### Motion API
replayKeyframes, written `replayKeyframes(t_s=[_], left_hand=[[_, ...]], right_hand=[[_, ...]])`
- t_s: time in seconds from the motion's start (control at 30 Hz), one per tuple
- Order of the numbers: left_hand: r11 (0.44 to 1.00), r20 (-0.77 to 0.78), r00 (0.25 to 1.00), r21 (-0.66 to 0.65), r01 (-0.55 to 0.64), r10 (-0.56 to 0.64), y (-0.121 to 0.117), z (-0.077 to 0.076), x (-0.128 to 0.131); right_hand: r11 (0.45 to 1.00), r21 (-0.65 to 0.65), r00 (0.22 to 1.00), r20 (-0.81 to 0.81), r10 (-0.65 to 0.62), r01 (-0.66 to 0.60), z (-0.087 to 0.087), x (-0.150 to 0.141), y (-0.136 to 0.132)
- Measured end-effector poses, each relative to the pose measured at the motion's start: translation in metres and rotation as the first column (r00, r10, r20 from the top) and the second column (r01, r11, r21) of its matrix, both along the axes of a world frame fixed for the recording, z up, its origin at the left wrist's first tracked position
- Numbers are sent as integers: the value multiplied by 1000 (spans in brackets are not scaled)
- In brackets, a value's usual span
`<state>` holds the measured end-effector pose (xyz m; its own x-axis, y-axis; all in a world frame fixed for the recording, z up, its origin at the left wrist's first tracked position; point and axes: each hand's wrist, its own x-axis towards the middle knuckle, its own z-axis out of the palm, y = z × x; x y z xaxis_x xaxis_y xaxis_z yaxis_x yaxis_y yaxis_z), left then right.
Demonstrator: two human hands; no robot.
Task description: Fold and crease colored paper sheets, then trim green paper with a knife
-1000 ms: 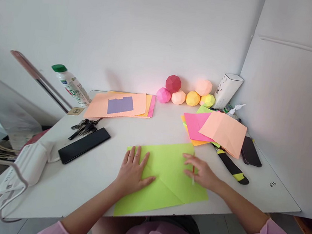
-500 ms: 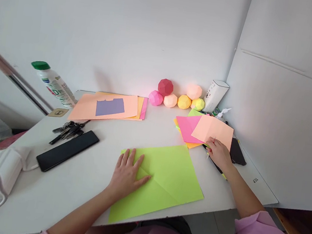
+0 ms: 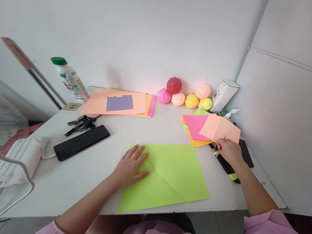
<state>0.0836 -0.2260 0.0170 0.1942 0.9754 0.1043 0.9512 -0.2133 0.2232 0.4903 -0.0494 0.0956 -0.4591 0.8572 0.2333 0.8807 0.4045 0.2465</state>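
Note:
My left hand (image 3: 131, 169) lies flat with fingers spread on the left part of a large lime-green paper sheet (image 3: 176, 169). A diagonal crease runs across the sheet. At the right, my right hand (image 3: 228, 150) pinches a thin, pen-like red and pale stick (image 3: 219, 149), mostly covered by the fingers. That hand is at the front edge of a folded peach paper (image 3: 211, 127), which overlaps a pink paper (image 3: 194, 125). Just below the hand lies a black and yellow tool (image 3: 227, 169), partly hidden; its kind is unclear.
Several faceted paper balls (image 3: 174, 85) stand against the wall near a white paper tube (image 3: 225, 93). Stacked coloured sheets (image 3: 95, 104), a tilted bottle (image 3: 71, 80), keys (image 3: 85, 123) and a black phone-like slab (image 3: 81, 142) occupy the left. A white box-like device (image 3: 19, 163) with a cable sits nearer.
The view has turned slightly left, so everything appears further right. My right hand has shifted a little nearer, and more of the black and yellow tool shows. My left hand stays on the green sheet.

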Motion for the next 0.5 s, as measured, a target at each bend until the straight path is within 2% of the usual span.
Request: replayKeyframes(t_s=[0.2, 0.37, 0.5], left_hand=[[997, -73, 997, 80, 19, -13, -2, -7, 6], [995, -88, 996, 99, 22, -14, -2, -9, 6], [994, -82, 997, 110, 21, -12, -1, -11, 5]], right_hand=[[999, 49, 1000, 10, 19, -20, -12, -7, -2], [996, 70, 999, 15, 51, -52, -12, -7, -5], [998, 65, 1000, 6, 10, -10, -11, 3, -3]])
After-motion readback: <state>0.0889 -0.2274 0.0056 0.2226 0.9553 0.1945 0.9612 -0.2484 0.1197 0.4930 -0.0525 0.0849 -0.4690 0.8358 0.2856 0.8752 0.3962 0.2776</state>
